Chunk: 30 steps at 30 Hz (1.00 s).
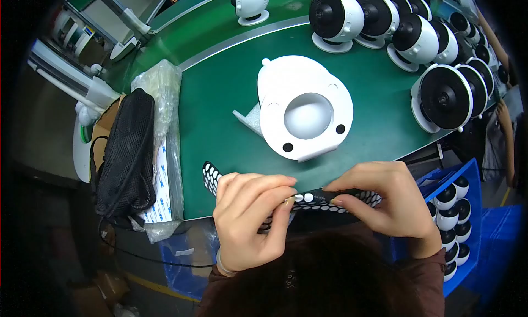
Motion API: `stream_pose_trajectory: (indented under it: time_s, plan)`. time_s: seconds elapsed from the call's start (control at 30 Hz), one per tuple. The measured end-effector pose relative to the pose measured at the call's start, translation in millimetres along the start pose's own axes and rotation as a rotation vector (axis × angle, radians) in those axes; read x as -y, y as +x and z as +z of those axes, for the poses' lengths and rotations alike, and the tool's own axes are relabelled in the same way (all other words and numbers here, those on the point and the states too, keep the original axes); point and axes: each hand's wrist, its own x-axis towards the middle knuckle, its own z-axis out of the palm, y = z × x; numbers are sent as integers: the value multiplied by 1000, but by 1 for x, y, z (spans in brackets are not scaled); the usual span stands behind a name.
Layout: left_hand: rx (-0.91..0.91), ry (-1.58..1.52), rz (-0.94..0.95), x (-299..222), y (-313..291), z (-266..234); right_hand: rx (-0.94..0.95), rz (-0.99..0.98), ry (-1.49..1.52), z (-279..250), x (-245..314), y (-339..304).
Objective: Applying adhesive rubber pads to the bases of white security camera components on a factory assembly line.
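Close to the table's near edge, my left hand (250, 215) and my right hand (382, 199) hold a black strip-like sheet with white round spots (324, 206) between them. My left finger and thumb pinch it near its middle, and my right fingers grip it a little to the right. One end of the sheet sticks out past my left hand. Whether a single pad is between my fingertips, I cannot tell. Beyond my hands lies a white rounded housing (269, 119) with a round hollow and two black round pads on its face. Translucent wrapping (250, 120) shows beside it.
Several white camera-like units with black fronts (336, 17) crowd the far right of the green table (220, 102). Another white unit (252, 3) stands at the back. A black mesh pouch (126, 152) and plastic bags (165, 91) lie left. A blue bin (474, 207) holds several black-and-white balls.
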Motion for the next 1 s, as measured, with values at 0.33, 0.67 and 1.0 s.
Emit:
stream_pose_trajectory:
  time_s: [0.33, 0.67, 1.0]
  plan:
    - [79, -125, 78, -5, 0, 4, 334, 69, 237, 1, -16, 7]
    - [219, -185, 48, -8, 3, -8, 710, 113, 330, -9, -22, 4]
    - [163, -39, 22, -8, 5, -14, 235, 10, 32, -2, -30, -8]
